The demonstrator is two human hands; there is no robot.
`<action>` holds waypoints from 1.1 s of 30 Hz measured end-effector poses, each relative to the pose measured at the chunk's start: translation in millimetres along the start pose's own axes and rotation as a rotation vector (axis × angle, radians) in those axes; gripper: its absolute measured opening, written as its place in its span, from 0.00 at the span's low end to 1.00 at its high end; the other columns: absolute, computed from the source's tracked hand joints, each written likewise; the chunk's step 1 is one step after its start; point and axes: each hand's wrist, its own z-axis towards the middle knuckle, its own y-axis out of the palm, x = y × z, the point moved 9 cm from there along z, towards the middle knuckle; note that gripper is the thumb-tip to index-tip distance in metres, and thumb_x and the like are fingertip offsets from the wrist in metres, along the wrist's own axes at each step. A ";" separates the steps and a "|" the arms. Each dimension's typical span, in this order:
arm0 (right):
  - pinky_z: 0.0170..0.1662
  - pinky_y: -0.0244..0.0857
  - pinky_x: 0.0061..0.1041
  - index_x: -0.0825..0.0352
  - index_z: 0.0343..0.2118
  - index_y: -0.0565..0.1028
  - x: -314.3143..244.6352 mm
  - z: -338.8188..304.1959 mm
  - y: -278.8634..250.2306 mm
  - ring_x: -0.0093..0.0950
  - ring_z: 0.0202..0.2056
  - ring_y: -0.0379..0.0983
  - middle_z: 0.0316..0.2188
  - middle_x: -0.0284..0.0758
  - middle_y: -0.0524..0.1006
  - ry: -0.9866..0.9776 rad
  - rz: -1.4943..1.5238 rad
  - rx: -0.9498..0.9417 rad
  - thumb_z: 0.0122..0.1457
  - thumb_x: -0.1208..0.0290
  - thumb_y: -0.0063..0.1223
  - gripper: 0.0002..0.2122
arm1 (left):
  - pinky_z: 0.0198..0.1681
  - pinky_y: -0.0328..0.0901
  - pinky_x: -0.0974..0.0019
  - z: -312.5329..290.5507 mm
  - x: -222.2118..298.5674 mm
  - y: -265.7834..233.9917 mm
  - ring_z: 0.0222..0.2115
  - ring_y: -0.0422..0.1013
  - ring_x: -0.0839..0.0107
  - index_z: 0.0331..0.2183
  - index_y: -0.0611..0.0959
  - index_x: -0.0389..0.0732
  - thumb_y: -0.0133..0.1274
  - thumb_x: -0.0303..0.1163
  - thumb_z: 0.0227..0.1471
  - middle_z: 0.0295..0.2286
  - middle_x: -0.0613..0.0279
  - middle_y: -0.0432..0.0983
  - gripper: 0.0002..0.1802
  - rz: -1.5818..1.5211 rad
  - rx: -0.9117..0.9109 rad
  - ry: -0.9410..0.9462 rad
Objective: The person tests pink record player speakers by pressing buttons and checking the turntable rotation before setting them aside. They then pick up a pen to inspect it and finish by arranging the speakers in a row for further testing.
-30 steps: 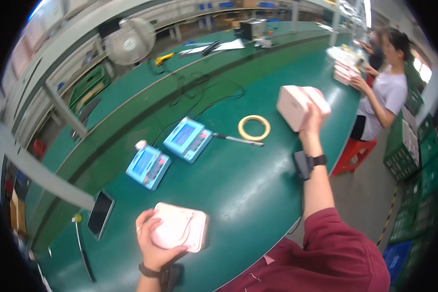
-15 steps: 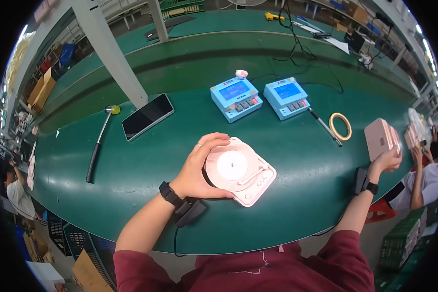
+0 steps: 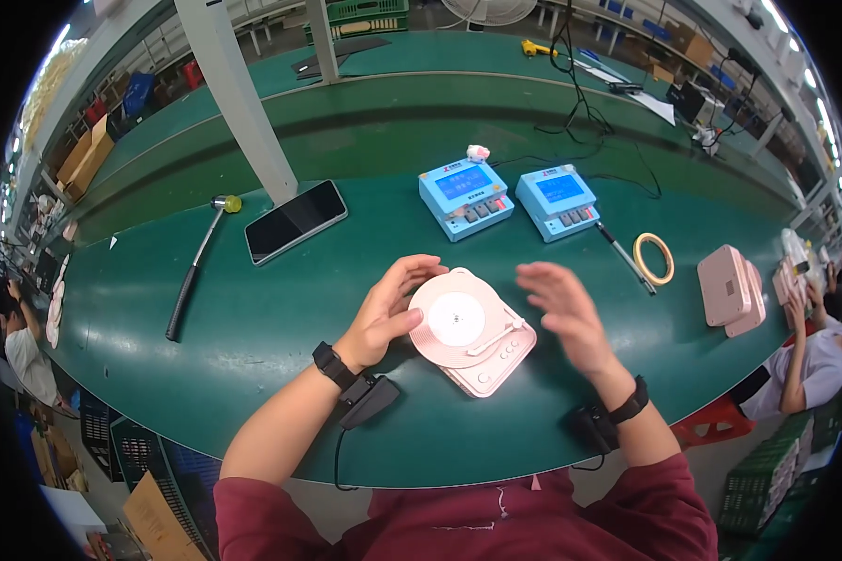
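A pink toy record player (image 3: 500, 369) with a white-centred disc, a tonearm and small knobs lies on the green table before me. My left hand (image 3: 384, 318) is closed on its left side, thumb at the disc's rim and fingers along the far left edge. Just off the player's right side, my right hand (image 3: 571, 318) is slightly blurred, fingers apart with nothing in them. Farther right, pink casings (image 3: 725, 285) stand together near the table edge.
Two blue display boxes (image 3: 466, 198) (image 3: 557, 201) sit beyond the player. A phone (image 3: 297, 222) and a mallet (image 3: 185, 294) lie to the left. A pen-like tool (image 3: 627, 259) and a tape roll (image 3: 653, 259) are at right. Another person (image 3: 800, 365) works at far right.
My right hand has left the pink casings and come in beside the record player. My left thumb has shifted from the player's near edge up to the disc's rim.
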 end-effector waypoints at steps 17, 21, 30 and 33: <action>0.63 0.46 0.31 0.70 0.61 0.53 23.6 -1.9 28.9 0.33 0.62 0.52 0.61 0.41 0.57 0.171 0.112 -0.224 0.55 0.79 0.47 0.30 | 0.59 0.52 0.61 6.2 -6.5 1.9 0.56 0.60 0.60 0.55 0.61 0.31 0.48 0.58 0.46 0.54 0.44 0.61 0.46 -0.001 -0.042 -0.042; 0.63 0.47 0.30 0.70 0.61 0.54 22.9 -5.7 31.2 0.31 0.62 0.54 0.60 0.41 0.58 0.183 0.090 -0.237 0.55 0.81 0.45 0.28 | 0.60 0.52 0.61 6.8 -4.4 4.4 0.56 0.60 0.60 0.55 0.61 0.31 0.48 0.59 0.46 0.54 0.44 0.61 0.46 0.015 -0.032 -0.036; 0.62 0.48 0.29 0.70 0.61 0.55 24.5 -5.4 30.1 0.30 0.61 0.55 0.60 0.40 0.59 0.187 0.094 -0.221 0.55 0.80 0.45 0.29 | 0.57 0.56 0.59 3.3 -1.4 -15.7 0.52 0.63 0.60 0.52 0.64 0.33 0.46 0.58 0.47 0.49 0.47 0.67 0.42 0.024 0.128 -0.009; 0.62 0.48 0.28 0.70 0.61 0.55 25.5 -5.6 29.2 0.30 0.61 0.55 0.60 0.40 0.59 0.190 0.068 -0.223 0.55 0.80 0.46 0.28 | 0.56 0.57 0.59 2.1 -2.4 -19.7 0.51 0.64 0.61 0.51 0.66 0.33 0.45 0.58 0.48 0.48 0.47 0.68 0.40 0.018 0.159 -0.012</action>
